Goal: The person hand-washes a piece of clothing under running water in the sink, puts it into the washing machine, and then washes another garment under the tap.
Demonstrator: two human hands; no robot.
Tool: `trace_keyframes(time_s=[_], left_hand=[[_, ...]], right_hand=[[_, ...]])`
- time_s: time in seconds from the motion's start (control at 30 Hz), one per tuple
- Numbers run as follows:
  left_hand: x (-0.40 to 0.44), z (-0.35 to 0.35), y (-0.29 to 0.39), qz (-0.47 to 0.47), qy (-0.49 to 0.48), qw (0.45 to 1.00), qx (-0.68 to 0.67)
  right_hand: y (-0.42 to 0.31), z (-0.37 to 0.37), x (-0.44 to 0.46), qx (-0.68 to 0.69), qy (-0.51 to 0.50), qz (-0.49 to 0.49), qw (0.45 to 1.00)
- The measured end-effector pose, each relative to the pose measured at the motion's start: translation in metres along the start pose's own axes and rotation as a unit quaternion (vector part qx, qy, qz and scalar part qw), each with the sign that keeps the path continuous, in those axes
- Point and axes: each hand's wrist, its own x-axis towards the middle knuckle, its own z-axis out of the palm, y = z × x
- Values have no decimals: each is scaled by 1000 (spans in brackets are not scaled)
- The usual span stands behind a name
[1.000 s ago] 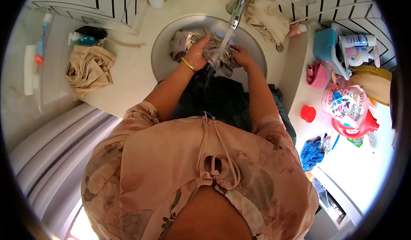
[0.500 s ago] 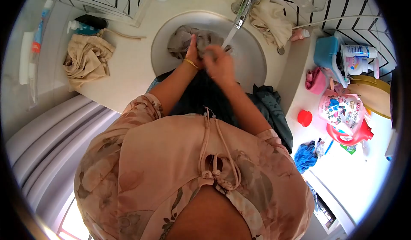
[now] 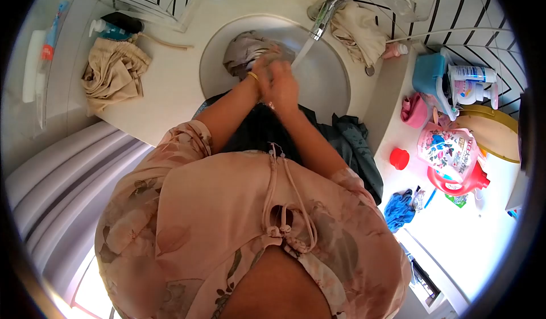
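Observation:
A wet grey-brown cloth (image 3: 242, 54) lies bunched in the round sink (image 3: 327, 85), its kind unclear. My left hand (image 3: 263, 68), with a gold bangle at the wrist, is closed on a fold at the cloth's near edge. Pressed against it, my right hand (image 3: 281, 83) is curled over the same fold. Motion blurs the fingers of both hands, and they partly hide the gripped fabric. Water runs from the chrome faucet (image 3: 325, 20) just right of the hands. Dark green fabric (image 3: 355, 154) hangs over the sink's front edge, against my body.
Beige garments lie on the counter at left (image 3: 114, 74) and behind the faucet at right (image 3: 359, 31). A teal pump bottle (image 3: 111, 30) stands at the left. On the right ledge are a red cap (image 3: 399, 158), a detergent pouch (image 3: 446, 148) and a blue cloth (image 3: 400, 210).
My right hand has moved down and left, closer against my left hand. My left hand has shifted slightly, and the cloth's folds have changed. The view has tilted a little.

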Motion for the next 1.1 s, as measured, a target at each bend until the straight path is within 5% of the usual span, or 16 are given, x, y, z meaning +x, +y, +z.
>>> trace_keyframes(time_s=[0.03, 0.07, 0.17, 0.23, 0.33, 0.43, 0.47, 0.57, 0.6, 0.7, 0.73, 0.83, 0.93, 1.0, 1.07, 1.1], left_hand=[[1, 12, 8, -130, 86, 934, -322], [0, 7, 8, -157, 123, 891, -408], [-4, -44, 0, -224, 229, 705, -633], [-3, -68, -16, -279, 171, 591, -737], [0, -73, -22, -366, -40, 458, -809], [17, -87, -9, -395, 6, 370, -841], [13, -55, -3, -398, -131, 357, -835], [11, -51, -6, -380, 62, 98, -918], [7, -53, -8, -438, 30, 21, -898], [-5, -47, 7, -400, 125, -320, -850], [-3, -47, 7, -422, 138, -346, -827], [2, -34, -5, -278, 233, -234, -902], [12, -21, -24, -327, 216, -246, -886], [9, -12, -15, -268, 216, 88, -935], [7, -11, 7, -420, 95, -205, -879], [10, -26, 6, -428, 100, -187, -879]], right_hand=[[23, 0, 14, -16, -23, 100, 995], [49, -6, 31, -31, -46, 199, 978], [125, -28, 50, 21, -227, 180, 957], [114, -63, 36, 113, -365, 191, 904], [123, -67, 22, 237, -283, 129, 921], [89, -46, 22, 401, -250, 186, 861], [87, -43, 23, 409, -222, 215, 858], [82, -37, 28, 466, -135, 266, 833], [76, -39, 29, 505, -101, 258, 817], [54, -53, 30, 520, -78, 218, 822], [45, -56, 28, 509, -84, 204, 832], [15, -60, 9, 318, -171, 38, 932], [-19, -46, -9, -88, -183, -15, 979], [-1, -21, 6, -107, -118, 24, 987], [35, 3, 30, -101, -42, 87, 990], [59, 3, 48, -86, 5, 124, 988]])
